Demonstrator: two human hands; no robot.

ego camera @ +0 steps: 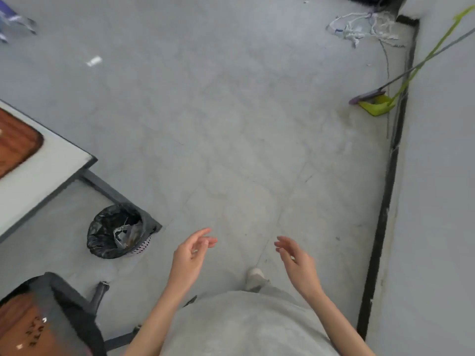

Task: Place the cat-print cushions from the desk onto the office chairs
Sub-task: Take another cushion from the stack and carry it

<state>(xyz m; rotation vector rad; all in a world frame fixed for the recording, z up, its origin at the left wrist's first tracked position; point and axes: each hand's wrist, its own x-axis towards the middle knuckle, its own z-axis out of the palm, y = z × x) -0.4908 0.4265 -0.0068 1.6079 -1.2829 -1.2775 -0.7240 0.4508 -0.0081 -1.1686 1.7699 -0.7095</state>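
My left hand (189, 258) and my right hand (298, 263) hang in front of my body over bare floor, fingers apart, holding nothing. A brown cushion (18, 145) lies on the white desk (51, 165) at the left edge, only partly in view. At the bottom left stands a black mesh office chair (66, 304), and a brown cushion with dark lettering (20, 327) rests on its seat, seen through the mesh back. Both hands are well to the right of the desk and the chair.
A black-bagged waste bin (118, 232) stands by the desk leg. A green dustpan and broom (376, 104) lean on the right wall (437, 201). Tangled white cords (365, 27) lie at the far right. Grey floor stretches ahead.
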